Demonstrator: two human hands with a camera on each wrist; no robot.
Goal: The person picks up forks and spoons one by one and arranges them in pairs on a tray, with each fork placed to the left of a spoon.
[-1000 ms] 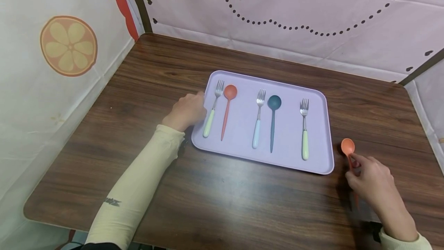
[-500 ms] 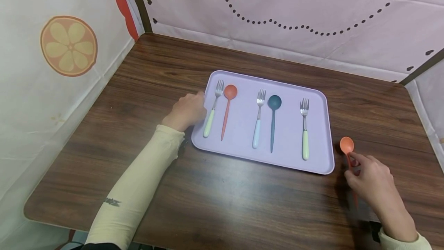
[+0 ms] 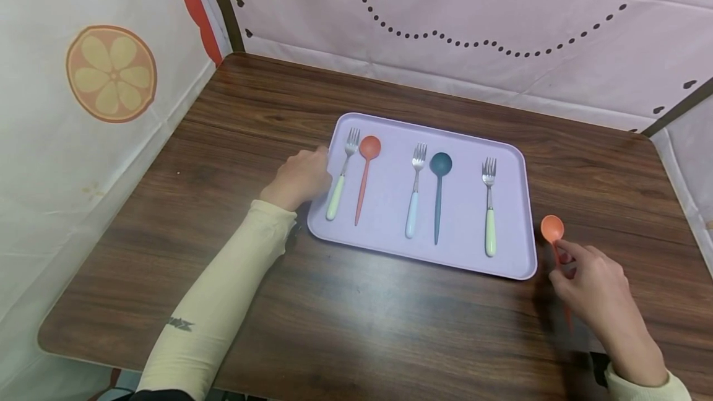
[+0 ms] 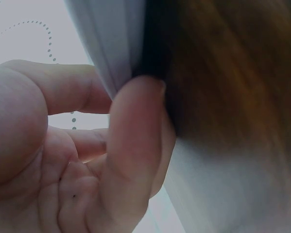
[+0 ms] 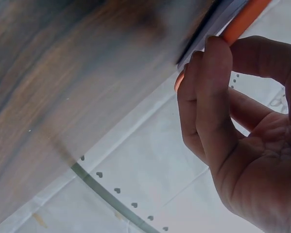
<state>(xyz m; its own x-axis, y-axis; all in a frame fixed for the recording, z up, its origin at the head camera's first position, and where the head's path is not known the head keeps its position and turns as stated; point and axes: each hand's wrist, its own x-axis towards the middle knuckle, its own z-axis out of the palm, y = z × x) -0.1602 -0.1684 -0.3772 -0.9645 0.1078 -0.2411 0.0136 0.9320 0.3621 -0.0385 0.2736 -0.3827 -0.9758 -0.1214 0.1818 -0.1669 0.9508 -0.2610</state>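
My left hand [image 3: 299, 178] pinches the left rim of a lilac tray [image 3: 362, 241]; in the left wrist view the tray's edge [image 4: 111, 43] runs between thumb and fingers. Just right of the tray, my right hand [image 3: 593, 286] holds an orange spoon [image 3: 552, 228] by its handle, bowl pointing away from me. The right wrist view shows the spoon's handle [image 5: 245, 22] pinched between thumb and fingertips. On the tray lie a green-handled fork [image 3: 336, 198], a red spoon [image 3: 370, 147], a light-blue-handled fork [image 3: 412, 215], a dark teal spoon [image 3: 440, 164] and another green-handled fork [image 3: 490, 232].
The tray sits on a dark wood-grain table [image 3: 356, 320]. Printed white and pink curtains [image 3: 501, 5] stand along the table's back and sides.
My right hand has shifted slightly left and away from me with the orange spoon, bringing its bowl closer to the tray. The left hand and tray have stayed still.
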